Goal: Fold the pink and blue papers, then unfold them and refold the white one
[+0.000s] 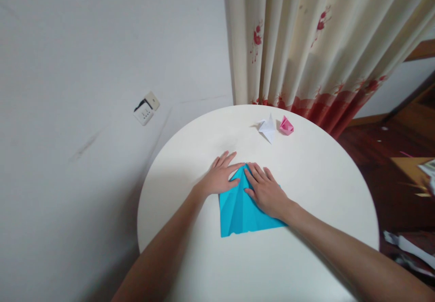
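A blue sheet of paper point(239, 213), partly folded into a pointed shape, lies on the round white table point(306, 179). My left hand point(219, 176) rests flat with its fingers spread on the upper left edge of the paper. My right hand point(267, 191) presses flat on the paper's upper right part, fingers stretched toward the tip. The two hands almost meet at the paper's point. Neither hand grips anything.
A small white folded paper figure point(268, 127) and a pink folded paper figure point(286, 125) sit at the table's far side. A flowered curtain point(306, 39) hangs behind. A wall socket point(147, 108) is on the left wall; dark wooden floor lies to the right.
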### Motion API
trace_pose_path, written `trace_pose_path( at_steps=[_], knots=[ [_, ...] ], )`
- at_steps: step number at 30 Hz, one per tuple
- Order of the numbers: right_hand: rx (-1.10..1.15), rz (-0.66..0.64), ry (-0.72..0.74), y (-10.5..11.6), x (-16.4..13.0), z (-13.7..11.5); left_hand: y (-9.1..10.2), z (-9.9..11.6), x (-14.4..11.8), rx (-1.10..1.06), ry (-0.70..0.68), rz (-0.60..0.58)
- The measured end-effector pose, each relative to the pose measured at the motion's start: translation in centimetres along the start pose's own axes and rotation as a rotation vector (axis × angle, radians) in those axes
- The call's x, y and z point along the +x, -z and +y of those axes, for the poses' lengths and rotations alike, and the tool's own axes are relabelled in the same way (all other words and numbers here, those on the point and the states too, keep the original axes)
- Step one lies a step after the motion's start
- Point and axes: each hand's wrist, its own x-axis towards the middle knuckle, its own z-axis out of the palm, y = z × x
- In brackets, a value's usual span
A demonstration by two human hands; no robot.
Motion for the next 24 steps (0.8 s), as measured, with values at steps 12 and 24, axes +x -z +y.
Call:
trace_pose_path(
  at_steps=[12, 24],
  knots=[
    [0.060, -0.017, 0.174, 0.5, -0.8, 0.1, 0.5, -0.4, -0.4, -0.051, -0.065, -0.102],
    [0.050, -0.020, 0.185, 0.3, -0.8, 0.2, 1.3, -0.2, -2.2, -0.013, 0.133, -0.233]
  ],
)
